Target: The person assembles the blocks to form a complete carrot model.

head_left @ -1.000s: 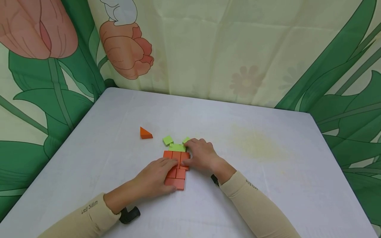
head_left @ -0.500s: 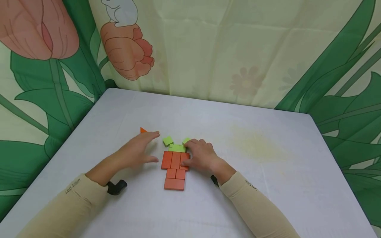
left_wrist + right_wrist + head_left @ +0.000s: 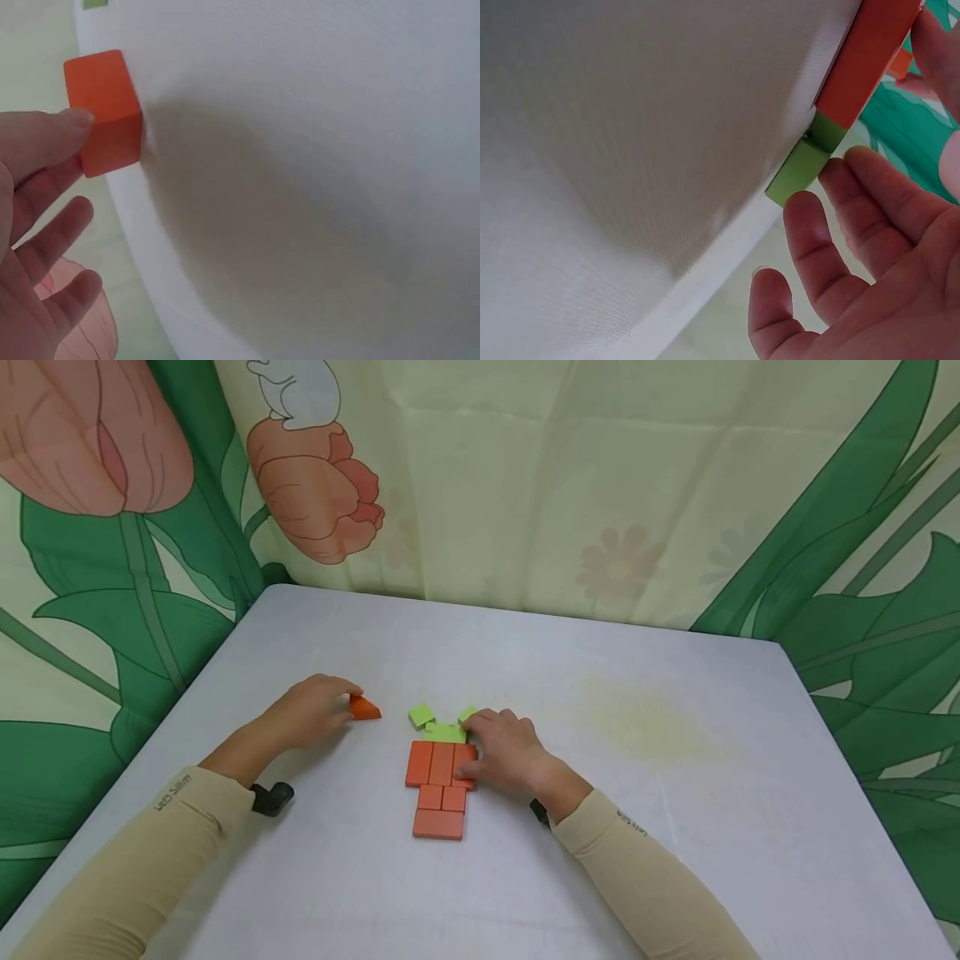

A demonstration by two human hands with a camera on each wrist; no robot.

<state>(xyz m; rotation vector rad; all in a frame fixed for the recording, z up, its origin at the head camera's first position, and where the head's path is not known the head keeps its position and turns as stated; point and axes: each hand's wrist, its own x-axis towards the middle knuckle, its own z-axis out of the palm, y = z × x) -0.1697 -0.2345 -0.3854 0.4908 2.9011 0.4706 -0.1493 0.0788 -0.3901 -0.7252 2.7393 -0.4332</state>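
Observation:
At the left of the head view my left hand [image 3: 311, 710] pinches an orange triangular block [image 3: 367, 708] between thumb and fingertips; in the left wrist view one flat face of it shows beside the thumb. My right hand [image 3: 510, 747] rests at the right side of a flat figure of blocks. Its fingertips lie by the right green cube [image 3: 468, 715], and its thumb is at the red blocks [image 3: 441, 764]. Small salmon blocks and a long salmon block [image 3: 438, 825] line up below these. A green block [image 3: 446, 733] with an uneven top edge sits above the red row.
Another green cube [image 3: 422, 717] lies turned at the figure's upper left. The white cloth-covered table [image 3: 675, 827] ends at a printed curtain [image 3: 495, 485] behind it. Dark wrist cameras [image 3: 273, 798] are worn on both wrists.
My left hand has left the red and salmon blocks, moved up and left, and taken hold of the orange triangular block. The left red block has shifted slightly left. My right hand stays in place.

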